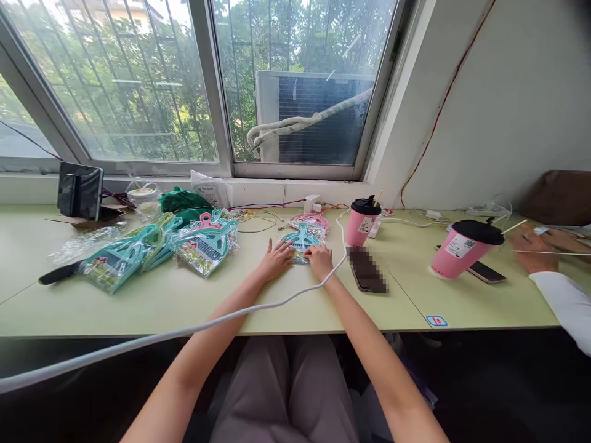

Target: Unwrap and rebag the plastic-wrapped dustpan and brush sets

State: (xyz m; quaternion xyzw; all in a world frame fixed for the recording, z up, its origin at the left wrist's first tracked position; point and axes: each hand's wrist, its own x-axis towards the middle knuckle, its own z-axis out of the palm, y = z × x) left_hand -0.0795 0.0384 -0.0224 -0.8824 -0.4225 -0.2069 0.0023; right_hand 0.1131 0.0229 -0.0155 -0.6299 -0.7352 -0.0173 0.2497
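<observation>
A teal mini dustpan-and-brush set (302,236) in clear packaging lies on the table, its handle pointing toward the window. My left hand (276,259) rests flat on the table with the fingers stretched out, their tips touching the left side of the pack. At the lower right corner, my right hand (319,261) has its fingers bent and pinched on the pack's edge. Just behind it lies a pink set (318,221), partly covered. More packed sets, teal and pink (206,243), are piled to the left, beside further teal and green ones (122,255).
A white cable (277,304) crosses in front of my arms. Right of my hands stand a pink cup (361,224) and a phone (368,271). Farther right are another pink cup (464,249), a phone (487,272) and another person's hand (535,249). A black handle (60,272) lies far left.
</observation>
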